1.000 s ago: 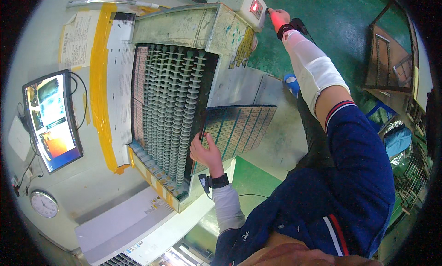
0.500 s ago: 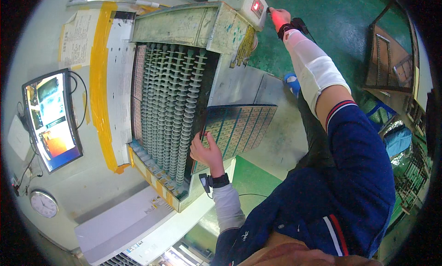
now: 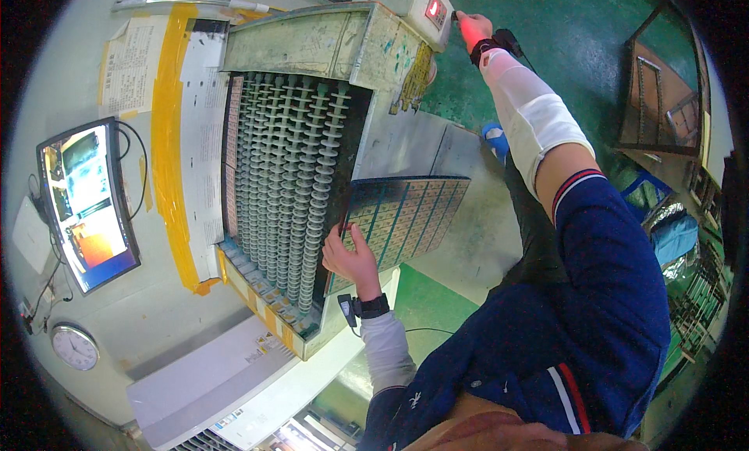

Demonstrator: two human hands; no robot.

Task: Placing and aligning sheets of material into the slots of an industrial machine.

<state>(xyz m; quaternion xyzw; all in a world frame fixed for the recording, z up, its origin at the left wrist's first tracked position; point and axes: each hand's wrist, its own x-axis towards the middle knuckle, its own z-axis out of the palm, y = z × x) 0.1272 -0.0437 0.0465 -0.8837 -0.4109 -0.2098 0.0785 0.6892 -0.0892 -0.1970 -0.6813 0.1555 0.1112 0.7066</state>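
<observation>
My left hand (image 3: 351,257) is at the left edge of a circuit board panel (image 3: 409,217), a dark sheet with rows of copper-coloured rectangles. Its fingers curl over that edge, with the thumb on the panel's side. Beside it is a roller conveyor (image 3: 289,186) with several rows of grey discs on shafts. At the conveyor's far left side, a strip of another copper-patterned panel (image 3: 232,162) shows. My right arm is stretched out, and my right hand (image 3: 473,31) pinches a small dark knob (image 3: 455,17) beside a white control box (image 3: 413,6) with a red-lit display.
A pale metal housing (image 3: 296,41) frames the conveyor. To the left are a monitor (image 3: 88,205), yellow tape (image 3: 172,147) and a wall clock (image 3: 74,346). A white cover (image 3: 211,381) lies below. Racks (image 3: 694,318) and a brown cart (image 3: 663,100) stand at right on the green floor (image 3: 538,30).
The panel at the conveyor's far left side has slid further left, so a narrower strip of it shows. Both my hands stay in place.
</observation>
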